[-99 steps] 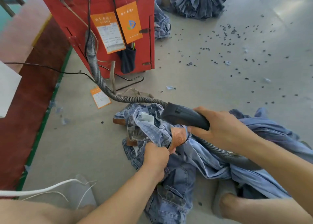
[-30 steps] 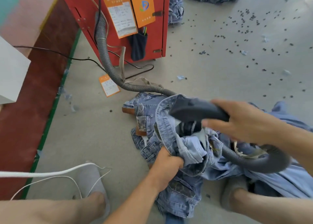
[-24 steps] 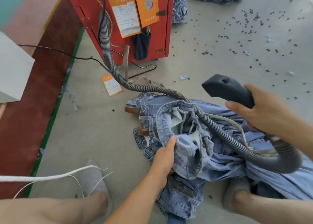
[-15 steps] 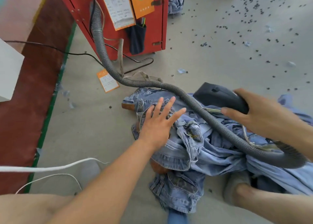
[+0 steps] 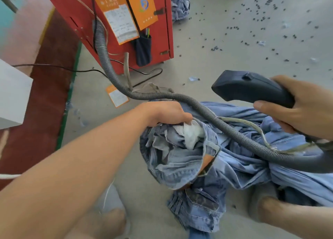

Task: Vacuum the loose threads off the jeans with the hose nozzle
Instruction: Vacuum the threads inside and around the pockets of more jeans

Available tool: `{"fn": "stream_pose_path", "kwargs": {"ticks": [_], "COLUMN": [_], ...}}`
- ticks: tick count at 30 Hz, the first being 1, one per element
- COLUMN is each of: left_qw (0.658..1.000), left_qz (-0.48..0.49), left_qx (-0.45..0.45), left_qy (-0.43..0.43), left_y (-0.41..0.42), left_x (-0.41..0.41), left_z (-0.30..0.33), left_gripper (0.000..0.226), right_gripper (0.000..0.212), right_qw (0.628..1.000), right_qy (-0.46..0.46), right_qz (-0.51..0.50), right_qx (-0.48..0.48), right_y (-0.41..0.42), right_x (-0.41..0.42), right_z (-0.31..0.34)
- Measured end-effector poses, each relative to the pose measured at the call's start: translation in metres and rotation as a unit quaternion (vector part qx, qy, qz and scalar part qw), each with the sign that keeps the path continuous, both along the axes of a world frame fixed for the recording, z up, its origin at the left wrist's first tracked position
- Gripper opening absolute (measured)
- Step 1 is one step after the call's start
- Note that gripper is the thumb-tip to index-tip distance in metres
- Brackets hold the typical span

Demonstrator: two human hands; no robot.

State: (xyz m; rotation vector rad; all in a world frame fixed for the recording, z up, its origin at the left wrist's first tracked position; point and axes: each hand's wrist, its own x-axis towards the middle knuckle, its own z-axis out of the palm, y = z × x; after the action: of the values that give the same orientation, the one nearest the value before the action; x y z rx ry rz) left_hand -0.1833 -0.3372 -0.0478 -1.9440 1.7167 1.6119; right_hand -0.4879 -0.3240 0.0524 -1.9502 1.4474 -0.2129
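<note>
Grey floor [image 5: 207,62] fills the frame, a red cabinet [image 5: 81,13] upper left. At centre the left hand [image 5: 162,112] grips the jeans [image 5: 176,159] by the waistband; the right hand [image 5: 299,105], centre right, is wrapped round the nozzle [image 5: 250,89], raised clear of them. The hose [image 5: 234,136] lies across the denim, so swinging the nozzle down could snag it and drag the jeans loose.

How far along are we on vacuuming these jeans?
Nothing looks finished. In hand: left hand grips the jeans at the opened waistband; right hand holds the nozzle lifted clear of them. Left: bring the nozzle down and vacuum the threads.
</note>
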Motion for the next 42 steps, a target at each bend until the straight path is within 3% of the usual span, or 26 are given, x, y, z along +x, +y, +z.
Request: {"fn": "stream_pose_path", "kwargs": {"ticks": [4, 7, 11, 15, 20, 24, 26, 28, 31, 33, 35, 38, 40, 42], "left_qw": [0.964, 0.915, 0.877, 0.866, 0.894, 0.883, 0.915, 0.919, 0.885, 0.886, 0.914, 0.937, 0.918, 0.898], "left_qz": [0.165, 0.256, 0.311, 0.331, 0.335, 0.352, 0.327, 0.323, 0.365, 0.350, 0.293, 0.250, 0.277, 0.339], "left_qx": [0.147, 0.199, 0.203, 0.171, 0.125, 0.096, 0.040, 0.008, -0.002, -0.016, -0.032, -0.141, -0.266, -0.280], "left_qy": [0.149, 0.241, 0.306, 0.334, 0.271, 0.294, 0.234, 0.227, 0.289, 0.304, 0.280, 0.200, 0.100, -0.028], "left_y": [0.027, 0.045, 0.053, 0.057, 0.058, 0.060, 0.062, 0.061, 0.056, 0.051, 0.045, 0.027, 0.013, 0.015], "left_x": [0.010, 0.011, 0.010, 0.014, 0.021, 0.017, 0.013, 0.009, 0.011, 0.019, 0.025, 0.028, 0.040, 0.066], "left_z": [0.021, 0.023, 0.020, 0.018, 0.009, 0.009, 0.006, -0.001, -0.008, -0.010, -0.012, -0.018, -0.032, -0.062], "left_gripper": [0.025, 0.024, 0.027, 0.041, 0.057, 0.082, 0.098, 0.083, 0.043, 0.042, 0.047, 0.038, 0.029, 0.031], "right_gripper": [0.035, 0.054, 0.054, 0.049, 0.047, 0.058, 0.055, 0.052, 0.051, 0.052, 0.049, 0.044, 0.046, 0.052], "right_qw": [0.999, 0.998, 0.997, 0.996, 0.998, 0.998, 0.998, 0.998, 0.997, 0.997, 0.995, 0.993, 0.993, 0.993], "right_qy": [-0.014, -0.014, 0.005, 0.015, 0.004, -0.003, 0.011, 0.022, 0.026, 0.016, 0.011, 0.020, 0.027, 0.029], "right_qz": [0.032, 0.053, 0.074, 0.085, 0.063, 0.055, 0.057, 0.058, 0.069, 0.080, 0.099, 0.111, 0.114, 0.107], "right_qx": [-0.005, 0.010, -0.025, -0.018, -0.024, -0.012, -0.011, -0.009, -0.002, 0.000, 0.000, -0.019, -0.031, -0.027], "right_y": [0.019, 0.030, 0.036, 0.034, 0.028, 0.024, 0.023, 0.022, 0.023, 0.026, 0.029, 0.028, 0.023, 0.016], "right_x": [0.001, 0.004, 0.002, -0.002, -0.007, -0.011, -0.011, -0.010, -0.007, -0.005, -0.003, 0.001, 0.001, -0.002], "right_z": [0.012, 0.018, 0.020, 0.028, 0.037, 0.038, 0.037, 0.035, 0.035, 0.036, 0.035, 0.029, 0.021, 0.012]}}
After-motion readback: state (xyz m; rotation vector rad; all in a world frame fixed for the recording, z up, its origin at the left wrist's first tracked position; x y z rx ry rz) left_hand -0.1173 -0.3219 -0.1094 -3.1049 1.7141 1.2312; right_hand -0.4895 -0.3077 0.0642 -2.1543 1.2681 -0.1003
